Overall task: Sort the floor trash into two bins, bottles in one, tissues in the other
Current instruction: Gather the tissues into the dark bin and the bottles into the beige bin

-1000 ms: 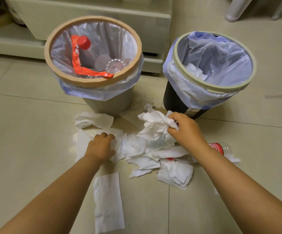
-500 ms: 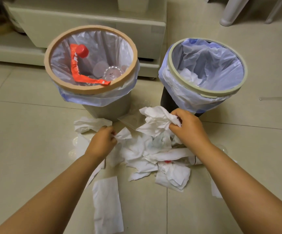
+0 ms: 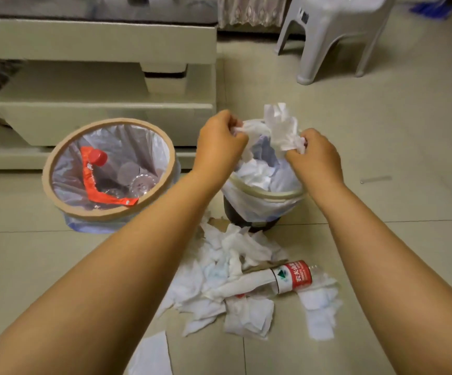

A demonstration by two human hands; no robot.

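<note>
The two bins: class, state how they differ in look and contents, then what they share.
The left bin has a tan rim; the right bin has a pale rim. The left bin holds bottles; the right bin holds tissues. The left hand and right hand grip wads over the right bin, not the left bin. Both are round and bag-lined.

A single wide head-worn view — it looks forward and down, close above the tiled floor (image 3: 398,147).
</note>
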